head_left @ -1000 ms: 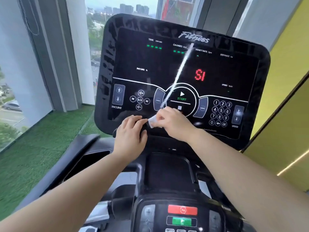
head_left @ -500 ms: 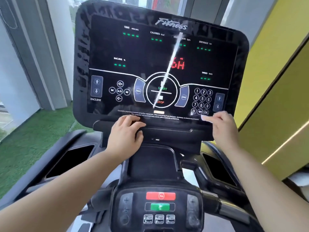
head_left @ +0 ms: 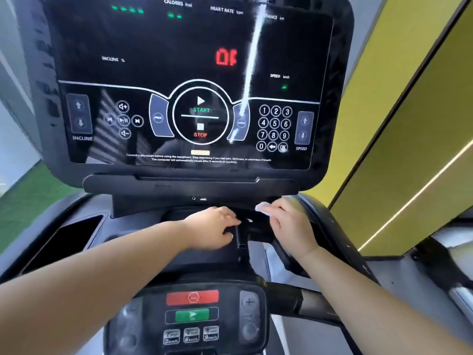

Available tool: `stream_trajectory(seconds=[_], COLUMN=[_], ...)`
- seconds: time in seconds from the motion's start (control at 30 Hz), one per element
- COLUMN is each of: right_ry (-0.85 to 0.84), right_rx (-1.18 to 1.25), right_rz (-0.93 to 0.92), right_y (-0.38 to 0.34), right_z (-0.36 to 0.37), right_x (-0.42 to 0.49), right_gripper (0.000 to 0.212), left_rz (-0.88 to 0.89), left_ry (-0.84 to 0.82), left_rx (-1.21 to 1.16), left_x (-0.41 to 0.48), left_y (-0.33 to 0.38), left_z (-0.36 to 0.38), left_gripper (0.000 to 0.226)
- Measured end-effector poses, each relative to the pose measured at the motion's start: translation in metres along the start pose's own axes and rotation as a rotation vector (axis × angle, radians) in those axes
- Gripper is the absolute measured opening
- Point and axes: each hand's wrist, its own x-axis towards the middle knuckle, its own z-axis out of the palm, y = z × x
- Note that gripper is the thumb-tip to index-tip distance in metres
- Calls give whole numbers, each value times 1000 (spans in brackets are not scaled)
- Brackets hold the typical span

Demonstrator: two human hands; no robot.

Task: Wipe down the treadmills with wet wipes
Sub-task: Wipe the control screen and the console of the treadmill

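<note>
A black treadmill console fills the upper view, its screen lit with START, STOP and a number pad. Below it sits a recessed black tray. My left hand rests flat on that tray with fingers spread forward. My right hand pinches a small white wet wipe at its fingertips and holds it against the right end of the tray, just under the console's ledge. Most of the wipe is hidden under my fingers.
A lower control pod with a red and a green button sits near me. A black cup pocket lies at left. The right handrail curves beside a yellow wall. Green turf shows at far left.
Both hands have dropped from the console's lower edge to the tray beneath it. The right hand with the wipe came inward from the number pad. The view has moved closer.
</note>
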Motion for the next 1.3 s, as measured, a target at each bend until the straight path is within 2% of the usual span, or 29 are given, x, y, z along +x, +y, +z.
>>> stream_trajectory(seconds=[0.07,0.23,0.4,0.5,0.6,0.77,0.9,1.03,1.2,1.3], right_ry=[-68,-246,-415,-391,-395,-469,-523,-534,-590,-543], right_rx=[-2,44,-93,-66,-47,-153,-83,-224,-275,-335], right_rz=[7,1,-28,69,65,158,114,150,67,138], right_y=[0,-12,1,-12,-32,-27,-42,-34,-40,-29], right_z=[11,20,14,12,13,5,8,2,0,-5], right_x=[-1,8,9,7,6,3,1,3,4,3], right_gripper=[34,35,36,35,40,39,40,40,40,41], left_rz=[-43,-74,-48,-46,-30,-14,-12,-17,-17,-29], left_ry=[-81,-113,-147,-151,-164,-158,-173,-169,-163,-167], left_rx=[23,51,95,80,58,44,33,44,51,64], left_x=[6,6,3,3,3,0,-1,-1,0,0], left_y=[1,3,2,0,-2,-1,-1,0,-2,-1], left_z=[2,2,2,2,3,2,3,4,5,7], left_gripper=[53,58,61,61,62,64,66,67,67,67])
